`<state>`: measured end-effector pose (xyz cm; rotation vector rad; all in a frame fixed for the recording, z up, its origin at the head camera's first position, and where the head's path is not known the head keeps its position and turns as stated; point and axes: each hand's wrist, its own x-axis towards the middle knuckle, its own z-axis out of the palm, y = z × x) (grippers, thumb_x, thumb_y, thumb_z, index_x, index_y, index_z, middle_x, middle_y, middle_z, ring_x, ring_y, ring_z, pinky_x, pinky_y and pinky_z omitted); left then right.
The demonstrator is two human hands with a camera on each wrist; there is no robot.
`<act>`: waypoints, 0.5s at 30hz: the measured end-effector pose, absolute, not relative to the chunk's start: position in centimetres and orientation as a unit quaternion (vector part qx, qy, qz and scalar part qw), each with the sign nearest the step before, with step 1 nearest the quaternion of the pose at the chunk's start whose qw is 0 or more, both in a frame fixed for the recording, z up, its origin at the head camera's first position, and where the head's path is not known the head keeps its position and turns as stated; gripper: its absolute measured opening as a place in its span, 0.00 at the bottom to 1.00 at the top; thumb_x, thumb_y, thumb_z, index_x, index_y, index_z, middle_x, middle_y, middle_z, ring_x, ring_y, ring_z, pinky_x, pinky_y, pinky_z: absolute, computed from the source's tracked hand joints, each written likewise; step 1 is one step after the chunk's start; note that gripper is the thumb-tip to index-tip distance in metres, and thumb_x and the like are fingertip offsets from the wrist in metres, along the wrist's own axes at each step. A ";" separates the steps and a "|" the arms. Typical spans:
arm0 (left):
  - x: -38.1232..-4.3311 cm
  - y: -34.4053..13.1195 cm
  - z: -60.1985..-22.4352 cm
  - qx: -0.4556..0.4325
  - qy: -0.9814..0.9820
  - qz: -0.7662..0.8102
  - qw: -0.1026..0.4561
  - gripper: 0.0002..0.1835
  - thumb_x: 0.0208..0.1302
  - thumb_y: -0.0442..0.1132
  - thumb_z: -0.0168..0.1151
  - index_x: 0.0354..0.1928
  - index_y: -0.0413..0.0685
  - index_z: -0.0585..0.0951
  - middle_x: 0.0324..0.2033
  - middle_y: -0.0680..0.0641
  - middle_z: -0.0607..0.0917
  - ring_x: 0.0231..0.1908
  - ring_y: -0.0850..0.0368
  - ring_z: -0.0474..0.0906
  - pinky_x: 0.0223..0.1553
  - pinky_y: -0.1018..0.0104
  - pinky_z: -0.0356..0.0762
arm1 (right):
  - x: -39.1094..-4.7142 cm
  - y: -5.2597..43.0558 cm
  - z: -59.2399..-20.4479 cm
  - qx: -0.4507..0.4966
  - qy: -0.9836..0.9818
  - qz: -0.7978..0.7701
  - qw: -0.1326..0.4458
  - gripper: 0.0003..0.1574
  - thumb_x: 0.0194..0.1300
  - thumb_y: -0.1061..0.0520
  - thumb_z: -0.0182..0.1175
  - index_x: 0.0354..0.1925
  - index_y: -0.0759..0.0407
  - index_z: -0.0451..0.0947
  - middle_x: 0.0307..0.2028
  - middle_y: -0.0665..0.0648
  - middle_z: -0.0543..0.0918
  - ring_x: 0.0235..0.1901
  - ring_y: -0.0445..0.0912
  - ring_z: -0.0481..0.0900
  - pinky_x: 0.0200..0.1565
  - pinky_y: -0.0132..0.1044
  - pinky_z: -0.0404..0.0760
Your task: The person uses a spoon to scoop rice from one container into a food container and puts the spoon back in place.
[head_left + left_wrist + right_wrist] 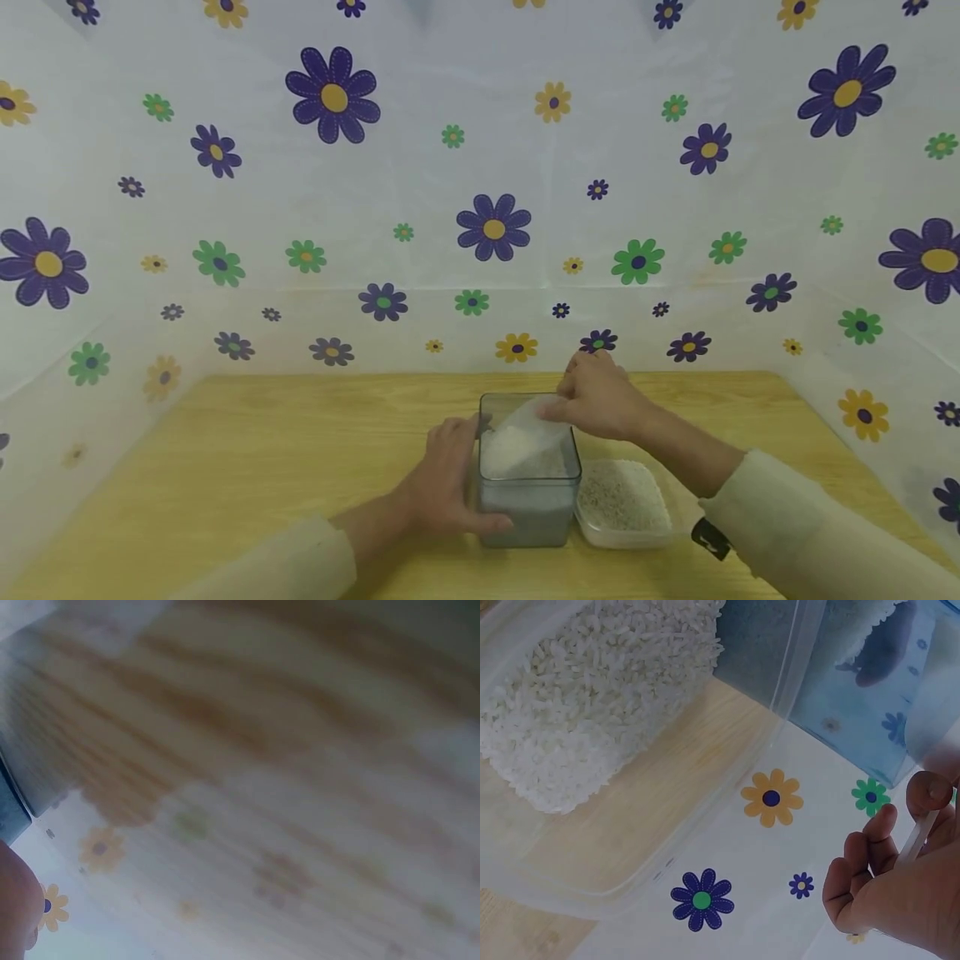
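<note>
A clear square-sided storage container [525, 517] stands upright on the table with white rice [513, 454] inside. My left hand [442, 479] grips its left side, thumb across the front and fingers toward the back. In the left wrist view only a bit of a finger [16, 904] shows. Above the container's right rim, my right hand [600, 396] pinches the handle of a translucent scoop [534, 421], whose bowl tilts down into the opening. The handle [916, 840] shows between thumb and fingers in the right wrist view. Whether rice lies in the scoop, I cannot tell.
A low clear plastic tub [630, 537] sits against the storage container's right side, under my right forearm. Loose rice [592, 697] heaps toward one side of it, its bottom bare elsewhere. Behind the wooden table [300, 450] hangs a flower-patterned sheet [420, 167].
</note>
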<state>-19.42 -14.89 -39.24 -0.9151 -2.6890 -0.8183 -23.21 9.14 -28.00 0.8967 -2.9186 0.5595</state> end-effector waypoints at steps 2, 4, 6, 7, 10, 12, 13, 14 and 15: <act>-19.4 -14.8 -39.2 -0.309 -0.905 -0.277 0.092 0.63 0.35 0.78 0.61 0.69 0.48 0.54 0.59 0.53 0.68 0.58 0.59 0.58 0.61 0.50 0.52 | -23.4 9.4 -27.8 0.293 -0.933 0.207 0.017 0.31 0.57 0.47 0.63 0.04 0.52 0.64 0.14 0.46 0.66 0.28 0.41 0.67 0.37 0.40 0.65; -19.4 -14.8 -39.1 -0.311 -0.904 -0.277 0.094 0.62 0.35 0.78 0.61 0.69 0.47 0.54 0.58 0.53 0.68 0.58 0.59 0.59 0.61 0.50 0.53 | -23.5 9.7 -27.6 0.285 -0.930 0.234 0.009 0.33 0.57 0.48 0.63 0.04 0.52 0.60 0.10 0.45 0.58 0.21 0.40 0.62 0.29 0.35 0.63; -19.3 -14.8 -39.1 -0.310 -0.904 -0.278 0.094 0.62 0.36 0.77 0.61 0.69 0.47 0.54 0.58 0.53 0.69 0.57 0.59 0.59 0.60 0.50 0.53 | -23.7 10.0 -27.2 0.273 -0.926 0.260 -0.001 0.33 0.57 0.50 0.62 0.05 0.52 0.57 0.10 0.45 0.52 0.17 0.41 0.55 0.23 0.33 0.57; -19.3 -14.8 -39.1 -0.312 -0.903 -0.280 0.097 0.62 0.36 0.77 0.62 0.69 0.46 0.55 0.58 0.52 0.69 0.57 0.58 0.59 0.60 0.50 0.54 | -23.7 10.2 -27.0 0.266 -0.926 0.267 -0.005 0.33 0.58 0.50 0.62 0.05 0.51 0.57 0.10 0.45 0.52 0.16 0.41 0.53 0.22 0.32 0.56; -19.2 -14.8 -39.0 -0.311 -0.902 -0.280 0.101 0.62 0.36 0.77 0.62 0.69 0.45 0.55 0.57 0.51 0.70 0.56 0.58 0.60 0.60 0.49 0.55 | -23.7 10.9 -26.4 0.242 -0.928 0.284 -0.017 0.33 0.58 0.49 0.62 0.07 0.51 0.56 0.11 0.46 0.52 0.16 0.41 0.52 0.21 0.32 0.56; -19.1 -14.8 -38.9 -0.311 -0.903 -0.280 0.101 0.63 0.36 0.76 0.62 0.69 0.44 0.55 0.57 0.50 0.71 0.56 0.58 0.60 0.60 0.49 0.55 | -23.7 11.4 -26.1 0.234 -0.929 0.285 -0.016 0.33 0.59 0.48 0.61 0.07 0.52 0.55 0.13 0.47 0.52 0.17 0.42 0.53 0.23 0.33 0.56; -19.1 -14.8 -38.9 -0.310 -0.902 -0.282 0.100 0.63 0.36 0.76 0.62 0.69 0.44 0.55 0.57 0.50 0.71 0.56 0.57 0.61 0.60 0.49 0.54 | -23.7 11.7 -25.9 0.232 -0.930 0.284 -0.015 0.33 0.59 0.48 0.62 0.08 0.52 0.55 0.13 0.47 0.53 0.18 0.42 0.54 0.24 0.34 0.57; -19.1 -14.8 -38.9 -0.308 -0.903 -0.282 0.097 0.63 0.36 0.76 0.62 0.69 0.44 0.55 0.57 0.50 0.70 0.56 0.57 0.60 0.60 0.49 0.54 | -23.7 12.0 -25.8 0.230 -0.931 0.282 -0.012 0.33 0.59 0.47 0.61 0.08 0.52 0.55 0.14 0.47 0.54 0.20 0.43 0.55 0.25 0.34 0.57; -19.1 -14.8 -38.9 -0.308 -0.903 -0.283 0.096 0.63 0.36 0.76 0.62 0.69 0.44 0.55 0.57 0.49 0.70 0.56 0.57 0.60 0.61 0.49 0.54 | -23.6 12.3 -25.6 0.227 -0.932 0.283 -0.013 0.33 0.59 0.47 0.61 0.08 0.52 0.56 0.15 0.47 0.54 0.20 0.43 0.56 0.26 0.34 0.57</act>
